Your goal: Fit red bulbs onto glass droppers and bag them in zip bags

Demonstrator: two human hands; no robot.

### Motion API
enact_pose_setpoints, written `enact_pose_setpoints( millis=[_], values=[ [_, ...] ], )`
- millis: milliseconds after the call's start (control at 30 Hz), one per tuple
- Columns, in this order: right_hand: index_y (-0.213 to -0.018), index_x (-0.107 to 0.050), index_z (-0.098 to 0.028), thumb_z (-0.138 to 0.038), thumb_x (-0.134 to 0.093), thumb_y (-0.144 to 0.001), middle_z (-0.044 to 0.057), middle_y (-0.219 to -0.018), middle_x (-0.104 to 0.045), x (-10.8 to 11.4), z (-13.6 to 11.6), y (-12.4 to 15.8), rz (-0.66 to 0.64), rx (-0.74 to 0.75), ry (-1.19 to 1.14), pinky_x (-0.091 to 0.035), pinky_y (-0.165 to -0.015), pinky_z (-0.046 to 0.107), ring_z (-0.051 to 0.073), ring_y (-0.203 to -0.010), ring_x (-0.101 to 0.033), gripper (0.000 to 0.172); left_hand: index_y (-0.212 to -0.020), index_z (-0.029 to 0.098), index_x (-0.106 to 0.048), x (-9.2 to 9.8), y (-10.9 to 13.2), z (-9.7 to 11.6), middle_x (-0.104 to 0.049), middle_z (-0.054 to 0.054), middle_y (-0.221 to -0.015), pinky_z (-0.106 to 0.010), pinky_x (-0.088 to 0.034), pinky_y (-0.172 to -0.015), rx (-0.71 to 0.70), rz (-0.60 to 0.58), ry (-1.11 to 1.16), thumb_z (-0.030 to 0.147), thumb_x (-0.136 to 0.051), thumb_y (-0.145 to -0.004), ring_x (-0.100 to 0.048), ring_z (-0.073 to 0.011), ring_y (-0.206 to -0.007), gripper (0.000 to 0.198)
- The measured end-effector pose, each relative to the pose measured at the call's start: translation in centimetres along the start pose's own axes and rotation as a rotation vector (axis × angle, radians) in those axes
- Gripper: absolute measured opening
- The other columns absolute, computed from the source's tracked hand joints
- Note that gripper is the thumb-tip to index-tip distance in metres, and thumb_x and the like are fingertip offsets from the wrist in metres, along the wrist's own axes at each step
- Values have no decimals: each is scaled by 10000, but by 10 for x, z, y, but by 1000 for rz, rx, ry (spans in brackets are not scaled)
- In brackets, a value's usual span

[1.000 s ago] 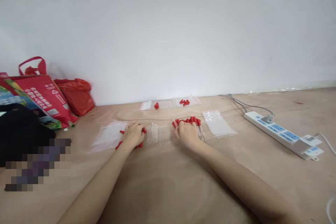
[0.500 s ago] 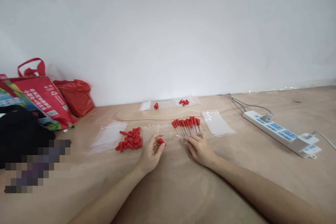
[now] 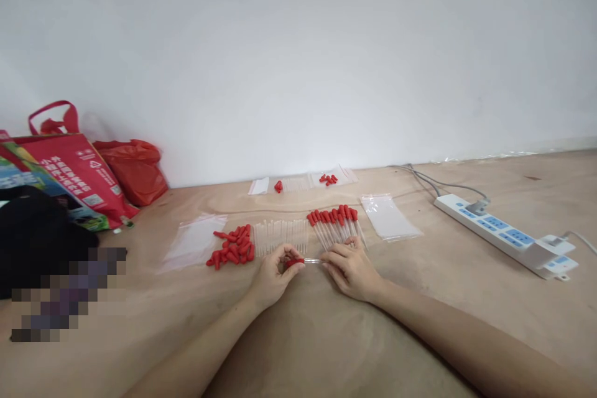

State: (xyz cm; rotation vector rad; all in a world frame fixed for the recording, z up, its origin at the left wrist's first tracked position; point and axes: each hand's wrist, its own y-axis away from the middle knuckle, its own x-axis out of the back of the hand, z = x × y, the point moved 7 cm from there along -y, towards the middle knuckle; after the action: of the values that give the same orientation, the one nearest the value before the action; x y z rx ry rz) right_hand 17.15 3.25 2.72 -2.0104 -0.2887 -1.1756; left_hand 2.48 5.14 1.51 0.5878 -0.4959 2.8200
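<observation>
My left hand (image 3: 276,275) is closed around a red rubber bulb (image 3: 293,262). My right hand (image 3: 351,268) pinches a clear glass dropper tube (image 3: 312,260), whose end meets the bulb between the two hands. Behind my left hand lies a row of bare glass tubes (image 3: 278,233). To the left of that row is a pile of loose red bulbs (image 3: 233,247). Droppers with red bulbs fitted (image 3: 333,217) lie fanned out just beyond my right hand, which partly covers their lower ends.
Clear zip bags lie left (image 3: 196,236) and right (image 3: 390,216). More bulbs (image 3: 329,180) and tubes lie near the wall. A power strip (image 3: 504,233) with cables is at right; a red shopping bag (image 3: 69,174), red plastic bag (image 3: 135,168) and black cloth (image 3: 41,236) stand left.
My right hand has come away from the fanned droppers with a glass tube. The tube and the bulb in my left hand have been brought together end to end.
</observation>
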Motion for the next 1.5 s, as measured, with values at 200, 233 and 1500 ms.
enact_pose_setpoints(
  millis=[200, 233, 1500],
  values=[
    [-917, -574, -196, -201, -409, -825, 25, -788, -603, -1, 0, 1, -4, 12, -7, -225, -780, 332, 129, -733, -523, 190, -891, 157, -566, -1, 1, -2, -627, -51, -882, -292, -487, -740, -47, -18, -41, 249, -572, -732, -597, -157, -809, 183],
    [-920, -575, -195, -201, -409, -825, 25, -786, -603, -1, 0, 1, -6, 16, -7, -225, -781, 331, 129, -732, -523, 191, -894, 164, -587, -1, 1, -1, -620, -62, -946, -297, -484, -757, -64, -15, -85, 254, -577, -730, -594, -166, -847, 187],
    [-754, -547, -169, -177, -371, -821, 2, -706, -590, -15, -12, -9, -173, 104, -27, -173, -642, 288, 102, -592, -436, 189, -809, 155, -542, -19, 17, 25, -606, -47, -804, -226, -465, -677, -437, -133, -504, 181, -430, -832, -577, -131, -753, 118]
  ],
)
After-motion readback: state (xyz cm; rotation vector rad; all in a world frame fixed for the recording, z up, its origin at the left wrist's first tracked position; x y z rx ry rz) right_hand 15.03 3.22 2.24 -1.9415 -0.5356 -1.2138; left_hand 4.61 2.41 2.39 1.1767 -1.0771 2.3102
